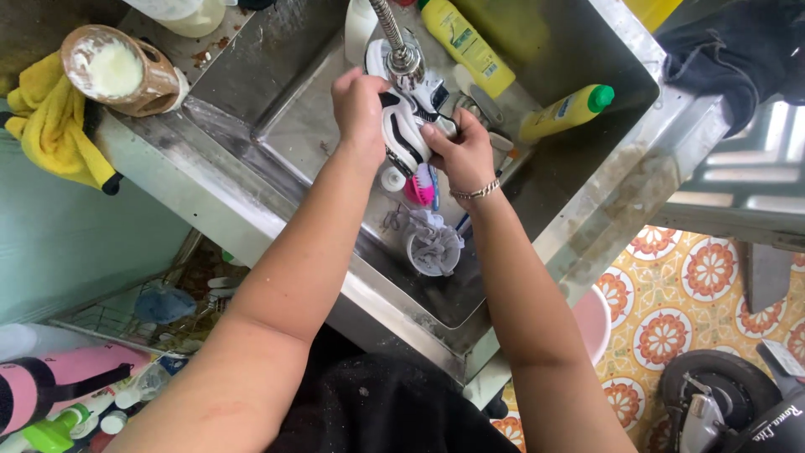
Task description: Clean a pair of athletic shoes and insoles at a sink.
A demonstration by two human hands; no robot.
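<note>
A white sneaker with black stripes [409,117] is held over the steel sink [277,126], right under the metal tap [401,52]. My left hand [360,105] grips the shoe's left side. My right hand [461,151], with a bracelet at the wrist, grips its right side. A pink brush [419,190] lies in the basin just below the shoe, and I cannot tell whether my right hand touches it. A small white cup stuffed with a white cloth [433,245] sits lower in the basin.
Two yellow bottles lie in the sink, one at the back [468,46] and one with a green cap [566,113]. A brown pot of white stuff [122,71] and a yellow cloth [54,122] sit on the left rim. Patterned floor tiles [704,277] lie at the right.
</note>
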